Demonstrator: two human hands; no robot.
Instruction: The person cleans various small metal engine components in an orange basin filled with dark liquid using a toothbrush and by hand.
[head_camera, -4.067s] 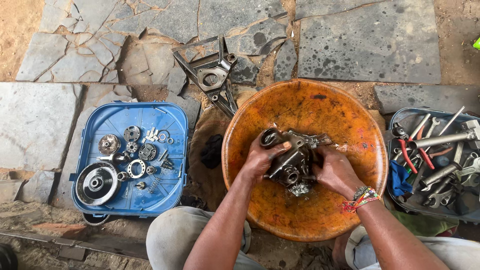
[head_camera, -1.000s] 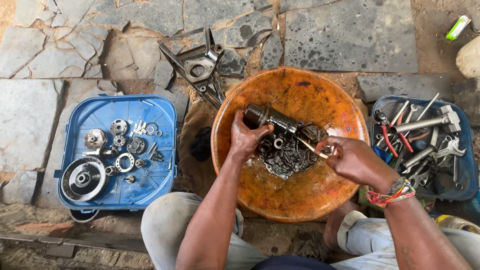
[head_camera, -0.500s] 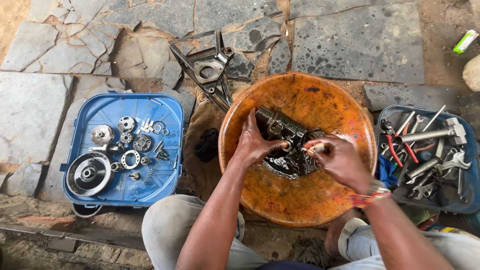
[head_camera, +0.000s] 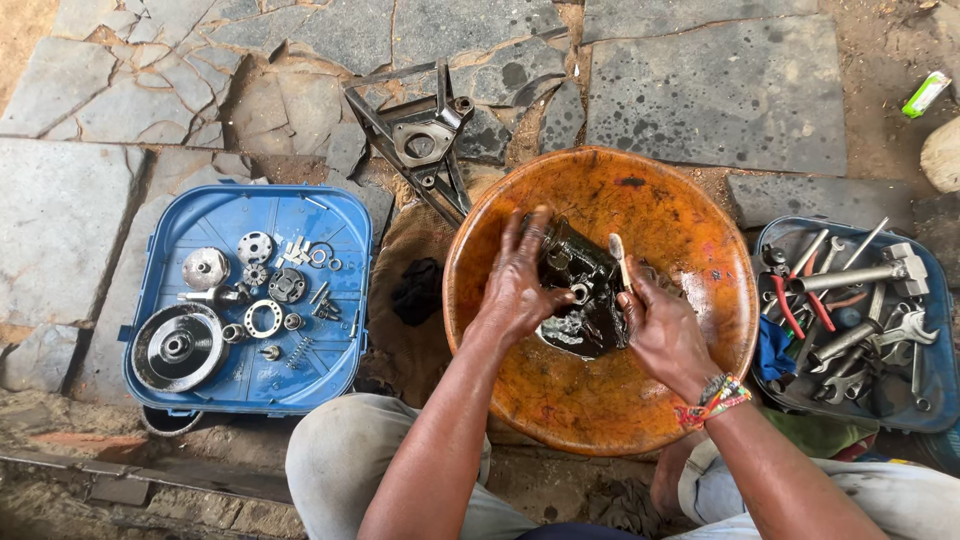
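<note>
A dark, oily metal pump housing (head_camera: 578, 290) lies in a round orange basin (head_camera: 690, 220), wet with black liquid. My left hand (head_camera: 520, 280) presses on its left side, fingers spread over the top. My right hand (head_camera: 655, 330) grips a small pale brush (head_camera: 617, 258) whose handle sticks up, with the brush end down against the housing's right side. A woven bracelet (head_camera: 715, 398) circles my right wrist.
A blue plastic tray (head_camera: 340, 340) on the left holds a pulley, gears, rings and several small parts. A blue tool tray (head_camera: 935, 370) on the right holds wrenches, pliers and a hammer. A metal bracket (head_camera: 420, 140) lies on the cracked stone paving behind the basin.
The housing has been turned and lowered in the basin. My right hand has swung the brush upright against its right side, and my left hand has spread over the top.
</note>
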